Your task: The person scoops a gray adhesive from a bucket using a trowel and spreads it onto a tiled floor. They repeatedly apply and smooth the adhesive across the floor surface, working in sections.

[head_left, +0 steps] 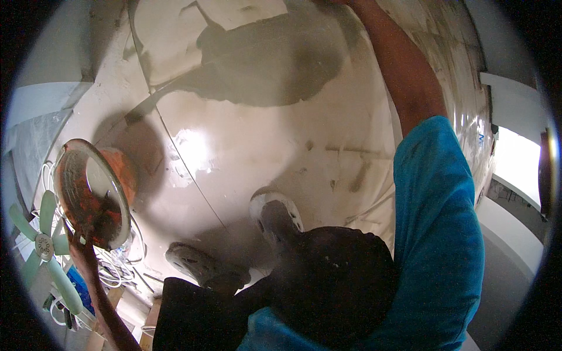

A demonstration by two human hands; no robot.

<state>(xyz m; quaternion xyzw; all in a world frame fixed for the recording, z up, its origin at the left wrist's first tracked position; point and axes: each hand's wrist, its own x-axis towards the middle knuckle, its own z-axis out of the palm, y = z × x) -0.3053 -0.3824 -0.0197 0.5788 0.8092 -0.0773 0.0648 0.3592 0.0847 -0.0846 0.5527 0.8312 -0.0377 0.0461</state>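
My left hand (83,248) grips the lower rim of a round orange basin (118,175), tilted so its inside shows; dark, grimy residue coats that inside. My right arm reaches up to the top edge, where only a sliver of my right hand (336,1) shows; its fingers and anything in them are cut off. Below that hand a damp-looking grey patch (272,66) spreads over the pale, smeared floor (246,145), with a narrow tail towards the left. Two light clog-like shoes (290,210) with holes are on my feet, the left one in shade.
A fan with pale green blades (44,245) stands at the far left, beside coiled white cable (112,272) and a blue package (79,285). Wooden pieces (149,316) lie at the lower left. A thin seam (184,162) crosses the floor. A bright opening (518,162) is at the right.
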